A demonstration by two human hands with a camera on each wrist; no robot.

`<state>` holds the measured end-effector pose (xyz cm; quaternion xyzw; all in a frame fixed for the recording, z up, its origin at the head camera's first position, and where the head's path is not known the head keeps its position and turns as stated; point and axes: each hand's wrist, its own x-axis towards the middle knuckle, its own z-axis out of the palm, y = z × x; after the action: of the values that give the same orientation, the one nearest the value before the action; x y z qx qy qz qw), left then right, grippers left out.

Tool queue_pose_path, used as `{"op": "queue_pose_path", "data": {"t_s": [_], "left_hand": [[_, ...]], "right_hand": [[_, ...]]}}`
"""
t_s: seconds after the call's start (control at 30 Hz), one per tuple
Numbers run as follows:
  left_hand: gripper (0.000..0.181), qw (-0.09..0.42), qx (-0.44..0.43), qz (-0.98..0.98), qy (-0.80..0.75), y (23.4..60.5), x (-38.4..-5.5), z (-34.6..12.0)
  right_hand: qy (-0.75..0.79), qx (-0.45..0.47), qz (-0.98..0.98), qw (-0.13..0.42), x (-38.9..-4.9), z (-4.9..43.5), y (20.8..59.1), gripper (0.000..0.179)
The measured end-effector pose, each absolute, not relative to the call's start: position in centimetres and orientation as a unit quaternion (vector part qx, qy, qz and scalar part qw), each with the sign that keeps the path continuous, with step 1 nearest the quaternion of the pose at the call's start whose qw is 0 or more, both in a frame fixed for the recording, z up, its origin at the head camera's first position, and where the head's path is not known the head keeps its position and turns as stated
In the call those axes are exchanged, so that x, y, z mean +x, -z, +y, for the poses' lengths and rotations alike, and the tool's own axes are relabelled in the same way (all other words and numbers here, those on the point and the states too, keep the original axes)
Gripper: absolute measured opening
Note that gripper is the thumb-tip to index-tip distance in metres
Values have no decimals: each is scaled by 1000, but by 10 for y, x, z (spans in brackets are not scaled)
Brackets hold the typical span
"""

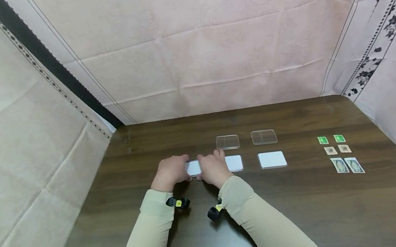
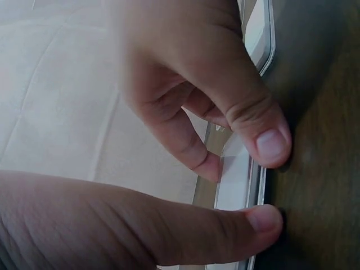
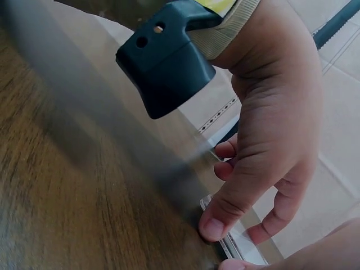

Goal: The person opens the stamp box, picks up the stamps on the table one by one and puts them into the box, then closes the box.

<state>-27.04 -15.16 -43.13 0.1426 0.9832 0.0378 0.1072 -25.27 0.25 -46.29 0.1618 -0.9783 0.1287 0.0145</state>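
Padded pale cream-green sleeves [image 1: 145, 239], two — nearest the camera, rising from the lower edge of the head view.

Creased cream-pink backdrop cloth [image 1: 212, 56]: hung behind and beside the table.

Dark brown wood-grain table [image 1: 342, 213]: flat, bearing all items below.

Left hand [image 1: 170, 172]: fingers bent, pinching the left end of the held case, thumb at its near edge.

Right hand [image 1: 214, 170]: matching pinch at the right end, thumb likewise at the near edge.

Flat white rectangular case with transparent plastic rim [image 1: 193, 168]: between the hands, leftmost of three in a row; on or just above the table, cannot tell which. Ends hidden. Handling, as judged: light, stiff, smooth enough to slip under dry fingertips; the thin rim could crack if bent. Best hold: thumbs along the near long edge, fingers against the far one, close to the ends, pressure even.

Middle white case [image 1: 234, 163] and right-hand white case [image 1: 272, 159]: similar; the former just beside the right hand.

Transparent shallow plastic lids [image 1: 264, 137], two: beyond those two cases.

Small printed cards, far right, three pairs — pale portrait rectangles [image 1: 354, 165], brown-printed squares [image 1: 330, 151], green squares [image 1: 323, 140].
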Motion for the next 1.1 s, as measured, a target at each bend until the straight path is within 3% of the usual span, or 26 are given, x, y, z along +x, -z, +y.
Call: {"op": "queue_pose_path", "data": {"t_s": [1.1], "left_hand": [[51,104,151,983,-17,430,-268,-146]], "right_hand": [[-108,169,-979,23,-252,0,461,53]]}}
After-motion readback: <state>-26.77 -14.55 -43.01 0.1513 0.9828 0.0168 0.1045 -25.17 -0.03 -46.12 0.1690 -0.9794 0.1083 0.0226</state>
